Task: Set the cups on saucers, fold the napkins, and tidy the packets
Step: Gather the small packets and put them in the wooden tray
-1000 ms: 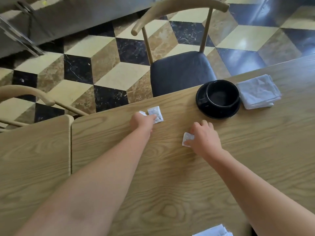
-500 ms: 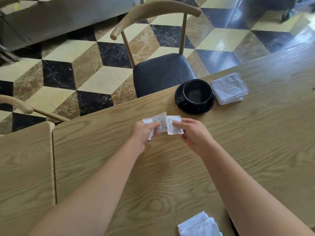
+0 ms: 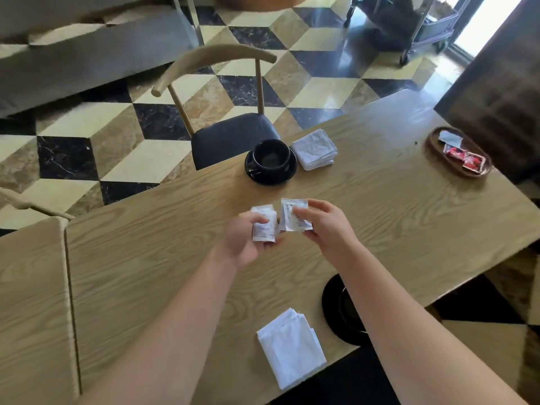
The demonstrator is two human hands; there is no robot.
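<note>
From the head camera I see my left hand (image 3: 244,239) held over the middle of the wooden table (image 3: 380,217), thumb and curled fingers pinching a small stack of white packets (image 3: 264,226). My right hand (image 3: 323,226) is just beside it, thumb and fingertips pinching another white packet (image 3: 295,219) by its edges; the two lots nearly touch. Toward the far edge a black cup (image 3: 270,156) sits on its black saucer (image 3: 270,175), with a folded white napkin (image 3: 314,153) just beside it on the right. At the near edge lies a second folded napkin (image 3: 290,347), and a second black saucer (image 3: 331,308) is partly hidden behind my right forearm. Near the far right corner an oval wooden tray (image 3: 432,147) holds red packets (image 3: 464,162) and a pale one.
</note>
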